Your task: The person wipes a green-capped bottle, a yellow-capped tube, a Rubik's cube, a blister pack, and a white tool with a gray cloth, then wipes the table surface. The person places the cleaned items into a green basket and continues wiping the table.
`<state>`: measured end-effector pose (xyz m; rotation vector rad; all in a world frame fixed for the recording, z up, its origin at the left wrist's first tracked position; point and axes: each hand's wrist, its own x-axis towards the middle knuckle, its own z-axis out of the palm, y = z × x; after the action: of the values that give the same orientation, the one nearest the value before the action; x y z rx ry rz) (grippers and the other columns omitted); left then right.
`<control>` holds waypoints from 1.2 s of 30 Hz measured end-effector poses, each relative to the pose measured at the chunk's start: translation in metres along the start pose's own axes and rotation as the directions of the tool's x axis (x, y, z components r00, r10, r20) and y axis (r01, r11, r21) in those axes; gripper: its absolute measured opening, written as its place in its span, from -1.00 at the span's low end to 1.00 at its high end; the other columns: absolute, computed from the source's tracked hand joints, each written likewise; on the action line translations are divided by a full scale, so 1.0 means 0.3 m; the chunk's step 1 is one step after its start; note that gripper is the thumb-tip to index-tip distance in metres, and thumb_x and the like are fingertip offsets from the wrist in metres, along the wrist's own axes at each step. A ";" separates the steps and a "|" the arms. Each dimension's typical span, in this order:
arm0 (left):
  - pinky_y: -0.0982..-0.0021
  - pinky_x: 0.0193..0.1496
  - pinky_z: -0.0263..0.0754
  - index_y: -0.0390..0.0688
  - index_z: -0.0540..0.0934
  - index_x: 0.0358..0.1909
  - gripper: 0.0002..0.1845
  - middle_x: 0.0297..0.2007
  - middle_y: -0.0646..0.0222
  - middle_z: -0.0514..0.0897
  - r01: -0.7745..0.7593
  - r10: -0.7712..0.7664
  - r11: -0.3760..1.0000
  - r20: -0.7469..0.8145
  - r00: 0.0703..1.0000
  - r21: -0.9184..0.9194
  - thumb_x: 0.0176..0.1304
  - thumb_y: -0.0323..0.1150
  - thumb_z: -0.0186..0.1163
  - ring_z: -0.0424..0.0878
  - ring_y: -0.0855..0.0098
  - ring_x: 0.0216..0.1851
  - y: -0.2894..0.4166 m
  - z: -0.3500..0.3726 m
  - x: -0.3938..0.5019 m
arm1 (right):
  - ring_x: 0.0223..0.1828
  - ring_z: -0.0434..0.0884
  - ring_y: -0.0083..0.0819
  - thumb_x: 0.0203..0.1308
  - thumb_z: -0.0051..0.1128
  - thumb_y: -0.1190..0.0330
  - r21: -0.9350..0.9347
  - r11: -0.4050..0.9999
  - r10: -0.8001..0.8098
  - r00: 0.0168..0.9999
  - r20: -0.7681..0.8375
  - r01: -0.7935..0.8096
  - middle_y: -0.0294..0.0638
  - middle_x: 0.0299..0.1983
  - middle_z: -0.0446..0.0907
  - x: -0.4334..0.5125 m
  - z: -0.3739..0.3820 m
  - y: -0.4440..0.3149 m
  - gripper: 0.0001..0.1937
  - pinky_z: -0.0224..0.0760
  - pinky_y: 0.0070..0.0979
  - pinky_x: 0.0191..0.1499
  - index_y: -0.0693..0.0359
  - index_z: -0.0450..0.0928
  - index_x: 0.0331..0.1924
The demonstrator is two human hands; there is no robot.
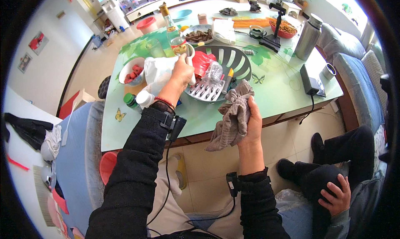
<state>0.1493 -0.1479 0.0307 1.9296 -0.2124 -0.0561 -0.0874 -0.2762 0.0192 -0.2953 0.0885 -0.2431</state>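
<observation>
My left hand (180, 72) reaches over the table and grips a cream-white rounded object (190, 53); its kind is not clear, since my fingers cover part of it. It is at the left edge of a dark slotted plastic basket (245, 64). Inside the basket are a red plastic bag (201, 62), crumpled clear plastic (214, 71), a blister pack of dark capsules (206, 90) and an orange-tipped tool (229, 79). My right hand (254, 123) holds a bunched grey-brown cloth (234, 117) at the table's front edge.
A glass bottle (172, 29) stands behind my left hand. Around it are a white plastic bag (159, 71), a bowl of red fruit (132, 71) and two pill bottles, one green-capped (129, 99). Right are a phone stand (275, 32) and steel flask (307, 39). Another person's hand (336, 195) rests on their knee.
</observation>
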 end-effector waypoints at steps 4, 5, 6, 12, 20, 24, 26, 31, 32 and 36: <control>0.23 0.17 0.47 -0.29 0.41 0.31 -0.38 0.07 -0.09 0.58 -0.032 0.044 0.994 -0.115 0.992 0.104 0.11 -0.54 0.11 0.62 0.04 0.07 -0.031 -0.005 0.027 | -0.23 0.70 -0.29 0.49 -0.10 0.14 0.005 1.000 0.016 1.000 -0.013 -0.016 -0.10 -0.10 0.65 -0.005 -0.001 -0.008 -0.64 0.67 -0.33 -0.19 0.24 0.41 0.14; 0.22 0.15 0.49 -0.29 0.43 0.28 -0.39 0.05 -0.09 0.58 -0.031 0.051 0.985 -0.115 0.992 0.171 0.10 -0.51 0.15 0.62 0.03 0.05 -0.030 -0.007 0.025 | -0.23 0.69 -0.29 0.49 -0.10 0.15 0.013 1.000 0.013 1.000 -0.013 -0.013 -0.11 -0.10 0.65 -0.005 0.000 -0.010 -0.64 0.66 -0.33 -0.19 0.24 0.41 0.13; 0.21 0.14 0.51 -0.29 0.45 0.26 -0.40 0.03 -0.09 0.59 -0.045 0.077 0.970 -0.123 0.989 0.241 0.08 -0.49 0.18 0.63 0.03 0.04 -0.024 -0.008 0.019 | -0.23 0.69 -0.28 0.49 -0.10 0.15 0.012 1.000 0.009 1.000 -0.018 -0.009 -0.11 -0.10 0.65 -0.006 0.002 -0.012 -0.64 0.66 -0.33 -0.18 0.23 0.41 0.13; 0.17 0.02 0.57 -0.25 0.66 -0.06 -0.63 -0.10 0.01 0.69 -0.536 0.488 0.713 0.230 0.842 0.452 0.05 -0.36 0.27 0.69 0.09 -0.09 0.072 0.074 -0.060 | -0.31 0.69 -0.27 0.48 -0.11 0.12 0.038 0.999 -0.017 0.999 -0.045 0.018 -0.10 -0.17 0.66 -0.009 0.012 -0.034 -0.64 0.66 -0.30 -0.27 0.24 0.45 0.08; 0.23 0.19 0.48 -0.08 0.66 0.10 -0.52 0.02 -0.03 0.68 -0.656 -0.007 0.578 0.806 0.592 0.486 0.10 -0.22 0.28 0.62 0.04 0.09 0.089 0.250 -0.116 | -0.44 0.67 -0.19 0.45 -0.12 0.03 0.030 0.998 -0.043 0.985 -0.169 0.049 -0.05 -0.32 0.67 -0.002 -0.019 -0.056 -0.58 0.63 -0.30 -0.38 0.27 0.52 -0.05; 0.14 0.15 0.49 0.09 0.65 0.13 -0.48 -0.04 -0.13 0.57 -0.715 0.067 0.433 0.772 0.632 0.549 0.04 -0.19 0.37 0.56 -0.08 0.05 0.045 0.276 -0.119 | -0.43 0.68 -0.17 0.45 -0.12 0.03 0.036 0.997 -0.060 0.984 -0.165 0.067 -0.03 -0.32 0.68 0.009 -0.044 -0.068 -0.57 0.63 -0.27 -0.37 0.28 0.52 -0.05; 0.14 0.15 0.49 0.08 0.65 0.12 -0.47 -0.06 -0.10 0.57 -0.687 0.120 0.471 0.731 0.672 0.554 0.01 -0.22 0.40 0.56 -0.08 0.04 0.029 0.270 -0.113 | -0.43 0.68 -0.17 0.45 -0.12 0.03 0.039 0.997 -0.056 0.986 -0.155 0.062 -0.03 -0.31 0.68 0.011 -0.052 -0.075 -0.57 0.64 -0.26 -0.37 0.28 0.52 -0.04; 0.14 0.10 0.50 0.05 0.67 0.07 -0.51 -0.05 -0.02 0.54 -0.653 0.161 0.530 0.691 0.704 0.542 -0.01 -0.32 0.40 0.56 -0.04 0.01 0.014 0.253 -0.080 | -0.22 0.69 -0.27 0.46 -0.12 0.08 0.014 0.998 -0.064 0.995 -0.077 0.065 -0.11 -0.17 0.68 -0.002 -0.065 -0.088 -0.60 0.63 -0.30 -0.15 0.25 0.51 0.05; 0.15 0.09 0.50 0.05 0.67 0.05 -0.52 -0.06 -0.01 0.53 -0.658 0.176 0.530 0.689 0.703 0.536 -0.01 -0.32 0.40 0.56 -0.03 0.01 0.013 0.252 -0.077 | -0.23 0.69 -0.26 0.46 -0.13 0.07 0.011 0.998 -0.055 0.997 -0.058 0.056 -0.11 -0.18 0.68 -0.004 -0.066 -0.088 -0.59 0.63 -0.29 -0.16 0.25 0.50 0.05; 0.17 0.09 0.50 0.05 0.70 -0.04 -0.58 -0.09 0.05 0.53 -0.658 0.220 0.520 0.659 0.720 0.545 -0.04 -0.34 0.40 0.55 0.02 0.03 0.009 0.255 -0.079 | -0.26 0.70 -0.24 0.46 -0.15 0.03 0.007 1.000 -0.024 0.999 -0.025 0.024 -0.10 -0.19 0.68 -0.007 -0.058 -0.083 -0.57 0.64 -0.27 -0.20 0.25 0.50 0.05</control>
<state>0.1151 -0.2153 0.0042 2.5931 -1.3238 -0.1503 -0.0970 -0.3036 0.0101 -0.2860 0.1082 -0.2709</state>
